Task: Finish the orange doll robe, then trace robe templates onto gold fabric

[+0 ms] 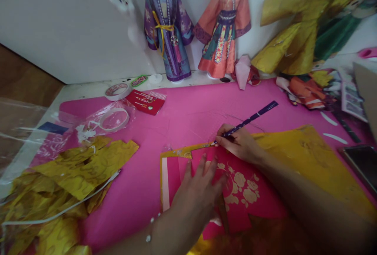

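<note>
A dark patterned pencil (250, 119) is held in my right hand (238, 142), its tip touching the yellow sheet (294, 145) just beyond the top edge of a red piece with pale flowers (265, 204). That red piece lies over the yellow sheet. My left hand (197, 192) rests flat on the red piece with its fingers spread, and nothing is in it. A bracelet circles the left wrist. Part of the red piece is hidden under my left hand and forearm.
Crumpled yellow scraps (85, 168) and tape rolls (114, 119) lie left on the pink mat (147, 129). Dressed figures in purple (176, 58) and orange (224, 43) stand along the wall. A phone (362, 164) is at the right edge.
</note>
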Demonstrator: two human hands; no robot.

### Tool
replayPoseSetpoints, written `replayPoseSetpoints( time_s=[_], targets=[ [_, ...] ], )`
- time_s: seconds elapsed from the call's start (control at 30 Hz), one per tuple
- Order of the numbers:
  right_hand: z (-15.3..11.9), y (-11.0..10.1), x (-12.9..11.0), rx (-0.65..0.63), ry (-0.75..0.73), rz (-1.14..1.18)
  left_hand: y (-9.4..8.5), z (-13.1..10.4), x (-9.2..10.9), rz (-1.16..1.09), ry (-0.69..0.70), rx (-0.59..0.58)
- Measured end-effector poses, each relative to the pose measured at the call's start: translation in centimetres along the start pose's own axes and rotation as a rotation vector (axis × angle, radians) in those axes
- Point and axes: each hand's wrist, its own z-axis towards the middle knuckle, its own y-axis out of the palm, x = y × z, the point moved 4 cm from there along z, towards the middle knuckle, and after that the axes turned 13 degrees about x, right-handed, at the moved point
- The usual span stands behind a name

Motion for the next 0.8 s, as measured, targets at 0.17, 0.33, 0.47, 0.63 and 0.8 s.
replayPoseSetpoints(
  time_s=[0.17,0.33,0.47,0.63,0.8],
  targets=[
    [0.0,0.0,0.0,0.001,-0.006,-0.001,-0.2,-0.2,-0.1,-0.012,0.001,0.027],
    [0.1,-0.2,-0.1,0.084,0.022,0.024,0.6,-0.1,-0.4,-0.010,0.018,0.037],
    [0.0,-0.7,0.0,0.208,0.068,0.053,2.6,0.2,-1.0,-0.006,0.020,0.036],
    [0.2,-1.6,-0.9,0.347,-0.009,0.114,2.4,0.1,-1.0,0.023,0.014,0.042],
    [0.9,-1.9,-1.8,0.283,-0.131,0.071,0.5,0.3,-0.3,0.079,0.004,0.008]
  ],
)
